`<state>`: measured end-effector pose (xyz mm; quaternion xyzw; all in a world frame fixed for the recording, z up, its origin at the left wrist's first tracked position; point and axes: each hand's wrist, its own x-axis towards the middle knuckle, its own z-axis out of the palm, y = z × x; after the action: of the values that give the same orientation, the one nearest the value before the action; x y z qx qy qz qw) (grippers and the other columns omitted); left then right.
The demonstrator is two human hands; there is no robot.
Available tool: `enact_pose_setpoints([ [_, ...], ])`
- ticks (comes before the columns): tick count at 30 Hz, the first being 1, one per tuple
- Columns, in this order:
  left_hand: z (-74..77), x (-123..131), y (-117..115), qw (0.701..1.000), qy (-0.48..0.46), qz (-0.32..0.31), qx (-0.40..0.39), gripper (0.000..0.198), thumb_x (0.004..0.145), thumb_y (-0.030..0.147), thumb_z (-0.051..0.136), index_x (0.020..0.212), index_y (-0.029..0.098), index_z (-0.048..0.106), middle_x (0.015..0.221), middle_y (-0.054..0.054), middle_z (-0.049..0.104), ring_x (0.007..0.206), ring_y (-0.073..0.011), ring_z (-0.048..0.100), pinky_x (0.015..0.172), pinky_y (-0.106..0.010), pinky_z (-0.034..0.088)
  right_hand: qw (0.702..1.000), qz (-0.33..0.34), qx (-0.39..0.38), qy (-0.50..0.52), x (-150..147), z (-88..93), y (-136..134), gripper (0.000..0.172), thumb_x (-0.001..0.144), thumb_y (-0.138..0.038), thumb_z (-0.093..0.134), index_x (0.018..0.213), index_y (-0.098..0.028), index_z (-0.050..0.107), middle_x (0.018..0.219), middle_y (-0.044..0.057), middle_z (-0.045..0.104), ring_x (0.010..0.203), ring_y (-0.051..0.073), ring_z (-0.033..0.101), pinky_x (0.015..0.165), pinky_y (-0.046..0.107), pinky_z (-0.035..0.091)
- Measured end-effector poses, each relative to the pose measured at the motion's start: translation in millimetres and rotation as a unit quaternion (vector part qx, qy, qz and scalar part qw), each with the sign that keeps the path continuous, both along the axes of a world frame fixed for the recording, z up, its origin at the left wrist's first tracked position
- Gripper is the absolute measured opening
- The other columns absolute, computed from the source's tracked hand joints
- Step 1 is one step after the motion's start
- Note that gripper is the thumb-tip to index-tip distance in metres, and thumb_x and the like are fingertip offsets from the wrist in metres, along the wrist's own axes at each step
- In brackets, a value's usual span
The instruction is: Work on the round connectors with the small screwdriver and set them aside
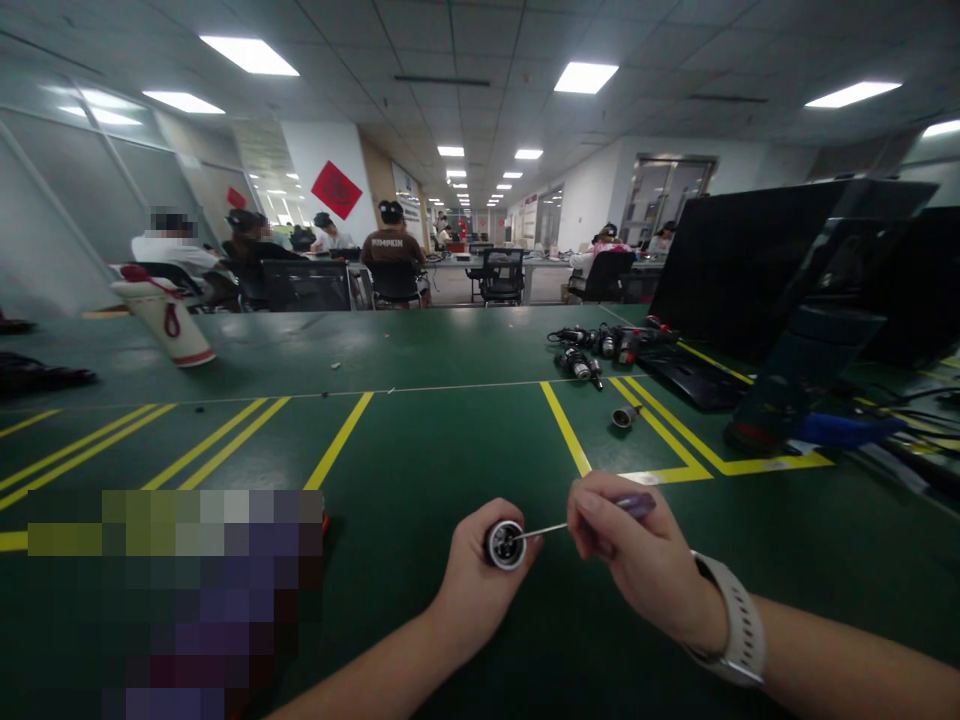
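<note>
My left hand is closed around a small round metal-rimmed part, its open end facing me. My right hand, with a white watch band on the wrist, pinches a thin screwdriver with a purple handle. The tool's slim metal shaft reaches left and its tip sits in the face of the round part. Both hands hover just above the green table, near its front edge.
A loose small cylinder lies between yellow lines ahead. Several similar dark parts are piled further back. Black monitors and a stand fill the right. A white and red cup stands far left. Seated people work at desks behind.
</note>
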<state>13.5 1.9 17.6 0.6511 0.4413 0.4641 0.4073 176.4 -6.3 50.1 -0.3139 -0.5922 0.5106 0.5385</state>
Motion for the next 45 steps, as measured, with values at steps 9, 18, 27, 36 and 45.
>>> enact_pose_setpoints([
  [9, -2.5, 2, 1, 0.999, -0.017, 0.024, 0.015, 0.018, 0.067, 0.02, 0.065, 0.06, 0.019, 0.049, 0.056, 0.006, 0.044, 0.052, -0.0108, 0.04, 0.048, -0.022, 0.034, 0.958, -0.052, 0.214, -0.183, 0, 11.8, -12, 0.026, 0.091, -0.02, 0.043, 0.067, -0.019, 0.054, 0.057, -0.001, 0.049, 0.053, 0.013, 0.048, 0.052, 0.027, 0.036],
  [18, 0.0, 1, 0, 0.999, -0.03, 0.016, 0.007, 0.019, 0.067, 0.023, 0.066, 0.06, 0.019, 0.049, 0.055, 0.006, 0.044, 0.052, -0.0108, 0.039, 0.048, -0.021, 0.033, 0.955, -0.046, 0.216, -0.199, -4, 12.5, -13, 0.026, 0.09, -0.019, 0.043, 0.067, -0.018, 0.056, 0.058, 0.0, 0.052, 0.053, 0.013, 0.049, 0.052, 0.026, 0.038],
  [27, -2.4, 1, 2, 0.999, -0.043, 0.016, -0.021, 0.02, 0.067, 0.024, 0.068, 0.06, 0.018, 0.05, 0.056, 0.006, 0.044, 0.052, -0.0107, 0.04, 0.048, -0.022, 0.034, 0.987, -0.036, 0.111, -0.111, -4, 0.3, -7, 0.029, 0.091, -0.029, 0.049, 0.068, -0.018, 0.06, 0.056, -0.001, 0.053, 0.049, 0.011, 0.046, 0.044, 0.023, 0.035],
  [36, -0.7, 2, 1, 0.999, -0.04, 0.013, -0.02, 0.019, 0.067, 0.023, 0.067, 0.061, 0.018, 0.05, 0.057, 0.005, 0.046, 0.052, -0.0112, 0.041, 0.049, -0.022, 0.034, 0.973, -0.036, 0.178, -0.142, -2, 11.6, -12, 0.026, 0.091, -0.021, 0.044, 0.07, -0.018, 0.059, 0.058, -0.001, 0.052, 0.052, 0.012, 0.047, 0.049, 0.025, 0.037],
  [45, -0.7, 2, 1, 1.0, -0.027, 0.007, -0.007, 0.018, 0.066, 0.021, 0.067, 0.061, 0.018, 0.05, 0.056, 0.005, 0.046, 0.052, -0.0109, 0.041, 0.049, -0.022, 0.035, 0.975, -0.017, 0.169, -0.145, 1, 12.0, -11, 0.032, 0.093, -0.026, 0.042, 0.065, -0.018, 0.055, 0.056, -0.002, 0.049, 0.052, 0.011, 0.047, 0.05, 0.025, 0.035],
])
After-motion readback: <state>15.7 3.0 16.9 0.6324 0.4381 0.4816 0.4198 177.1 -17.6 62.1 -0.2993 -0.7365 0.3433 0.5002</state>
